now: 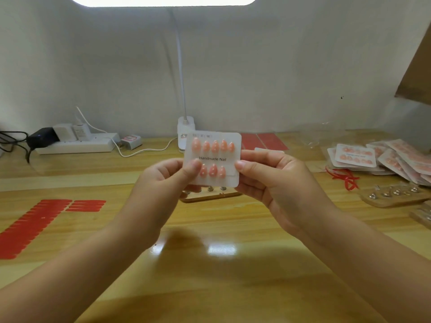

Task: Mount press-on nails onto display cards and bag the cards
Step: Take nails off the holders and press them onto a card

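The wooden table (210, 264) fills the lower frame. At centre, the left hand (161, 180) and right hand (268, 180) pinch a display card (217, 158) of pink nails (214, 146) by its side edges, held upright above the table.

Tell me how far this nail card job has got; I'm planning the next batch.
Done: a pile of bagged pink-nail cards lies at the right. In hand: the left hand and right hand pinch a white "Handmade Nail" display card; its top row holds five pink nails, the bottom row shows three, its right end bare. Left: fill that row, then bag it in a clear bag.
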A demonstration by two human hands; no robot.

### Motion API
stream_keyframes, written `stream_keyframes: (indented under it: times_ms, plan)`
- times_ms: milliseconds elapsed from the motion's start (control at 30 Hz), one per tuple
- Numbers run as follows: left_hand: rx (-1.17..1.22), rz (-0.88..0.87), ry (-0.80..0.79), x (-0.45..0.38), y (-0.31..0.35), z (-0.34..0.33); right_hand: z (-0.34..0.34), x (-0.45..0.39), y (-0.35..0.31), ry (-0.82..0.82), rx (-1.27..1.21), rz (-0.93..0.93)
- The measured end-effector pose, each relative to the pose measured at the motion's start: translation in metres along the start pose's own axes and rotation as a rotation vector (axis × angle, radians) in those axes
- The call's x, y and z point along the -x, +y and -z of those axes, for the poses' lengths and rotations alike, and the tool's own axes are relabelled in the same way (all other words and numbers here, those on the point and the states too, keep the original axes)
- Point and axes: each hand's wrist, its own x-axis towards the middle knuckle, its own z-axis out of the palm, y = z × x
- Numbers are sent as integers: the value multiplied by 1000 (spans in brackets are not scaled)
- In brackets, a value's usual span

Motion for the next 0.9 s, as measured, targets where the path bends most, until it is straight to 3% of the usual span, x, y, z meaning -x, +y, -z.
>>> stream_keyframes:
  times_ms: [167,567,900]
  plan:
    - [75,15,42,0,-2,-2,0,-2,4,-99,-18,-136]
    - [22,17,12,5,-11,-7,6,-5,27,-14,305,34]
    - [-86,29,27,5,-18,-8,13,-9,31,-100,208,-74]
